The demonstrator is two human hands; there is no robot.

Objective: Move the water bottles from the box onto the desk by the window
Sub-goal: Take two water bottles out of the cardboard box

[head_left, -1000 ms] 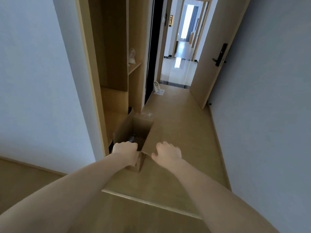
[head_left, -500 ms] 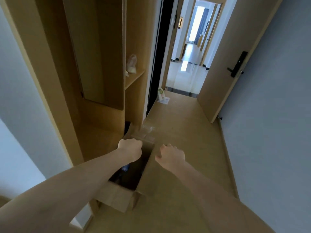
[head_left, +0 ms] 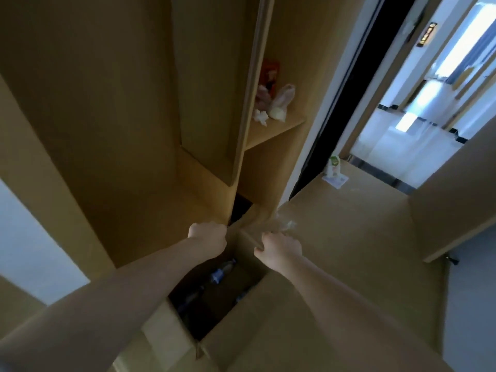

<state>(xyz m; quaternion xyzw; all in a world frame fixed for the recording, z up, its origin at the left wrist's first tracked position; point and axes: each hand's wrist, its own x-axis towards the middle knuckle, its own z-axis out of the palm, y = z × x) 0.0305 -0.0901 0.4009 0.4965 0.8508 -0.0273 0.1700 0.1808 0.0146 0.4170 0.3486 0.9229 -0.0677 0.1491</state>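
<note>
An open cardboard box [head_left: 171, 328] stands on the wooden floor beside a wardrobe. Inside it, in the dark, lie clear water bottles [head_left: 218, 275] with blue labels; a second blue label [head_left: 241, 296] shows by the right wall. My left hand [head_left: 208, 237] is curled at the box's far left flap. My right hand [head_left: 279, 247] grips the far right flap [head_left: 271, 224] of the box. Both arms reach over the box opening. No desk or window is in view.
An open wooden wardrobe [head_left: 134, 130] rises on the left, with a shelf [head_left: 271, 130] holding plastic bags. A wooden door [head_left: 456, 216] stands open on the right. A small white bottle [head_left: 334, 167] sits on the floor by the doorway to a bright corridor.
I have stepped closer and now look down into the box. Both hands have reached forward to the far flaps, and the bottles inside have come into view.
</note>
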